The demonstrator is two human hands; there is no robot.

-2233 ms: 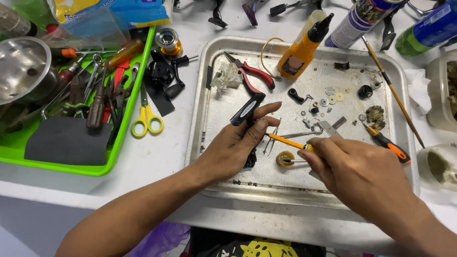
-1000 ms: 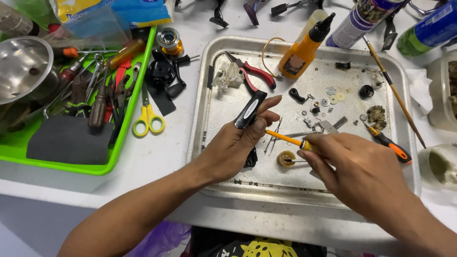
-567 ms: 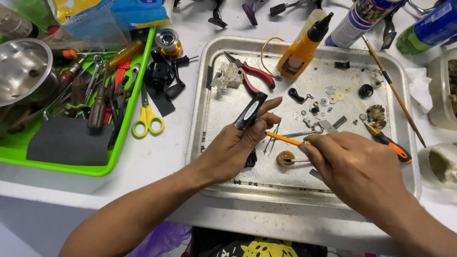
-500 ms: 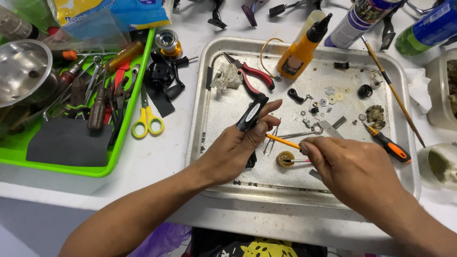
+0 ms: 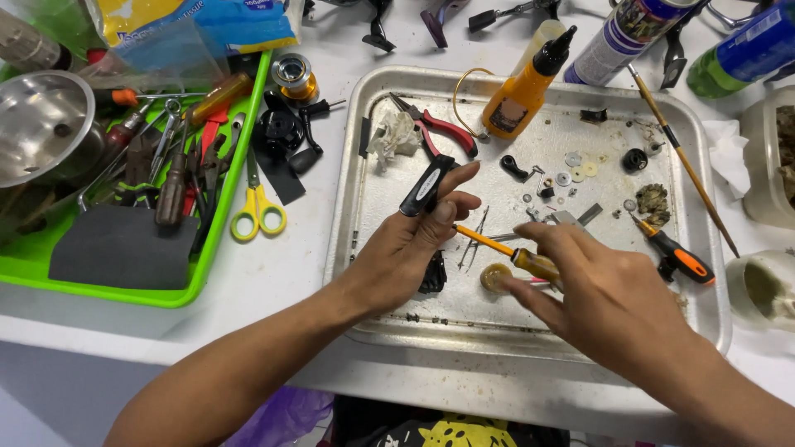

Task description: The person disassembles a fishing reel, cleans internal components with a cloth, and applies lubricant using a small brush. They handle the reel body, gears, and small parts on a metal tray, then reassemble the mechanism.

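Note:
Over a metal tray (image 5: pixel 356 248), my left hand (image 5: pixel 406 248) grips a slim black handle-shaped part (image 5: pixel 426 186), its upper end sticking out above my fingers. My right hand (image 5: pixel 596 290) holds a small screwdriver with a yellow handle (image 5: pixel 530 262). Its thin orange shaft (image 5: pixel 484 240) points left, and the tip meets the part by my left fingers. A round yellowish disc (image 5: pixel 494 277) lies on the tray just below the screwdriver. Another black part (image 5: pixel 433 273) lies under my left hand, mostly hidden.
The tray also holds red-handled pliers (image 5: pixel 443 128), an orange squeeze bottle (image 5: pixel 522 95), an orange-and-black screwdriver (image 5: pixel 675 255), small washers and screws. At left, a green tray (image 5: pixel 207 273) holds several tools, yellow scissors (image 5: pixel 257 211) and a steel bowl (image 5: pixel 45 124). Cans and bottles stand behind.
My right hand has shifted the screwdriver slightly and its tip stays at the black part. My left hand holds almost still.

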